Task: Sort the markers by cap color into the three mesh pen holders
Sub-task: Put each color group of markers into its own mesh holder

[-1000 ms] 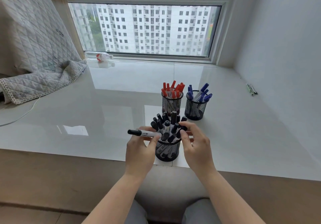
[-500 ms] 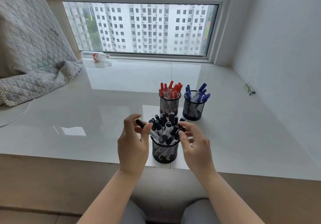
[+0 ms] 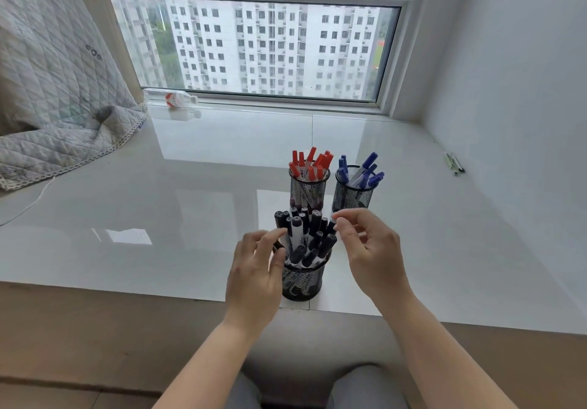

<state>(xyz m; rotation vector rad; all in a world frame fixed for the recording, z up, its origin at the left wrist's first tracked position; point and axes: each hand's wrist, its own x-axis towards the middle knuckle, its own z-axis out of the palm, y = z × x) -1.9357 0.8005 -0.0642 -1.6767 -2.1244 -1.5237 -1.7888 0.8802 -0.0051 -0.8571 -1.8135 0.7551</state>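
Three black mesh pen holders stand on the glossy white ledge. The near holder is packed with several black-capped markers. Behind it, one holder has red-capped markers and another holder has blue-capped markers. My left hand is at the near holder's left side, fingers spread, fingertips by the leftmost black marker, which stands in the holder. My right hand hovers at the holder's right with loosely curled, parted fingers and nothing in it.
A quilted grey blanket lies at the left with a white cable beside it. A plastic bottle lies by the window. A few pens rest near the right wall. The ledge's front edge runs just below the near holder.
The black marker that my left hand held sideways has been tipped upright into the near holder and let go. Both hands have opened, and my right hand has lifted off the marker caps.
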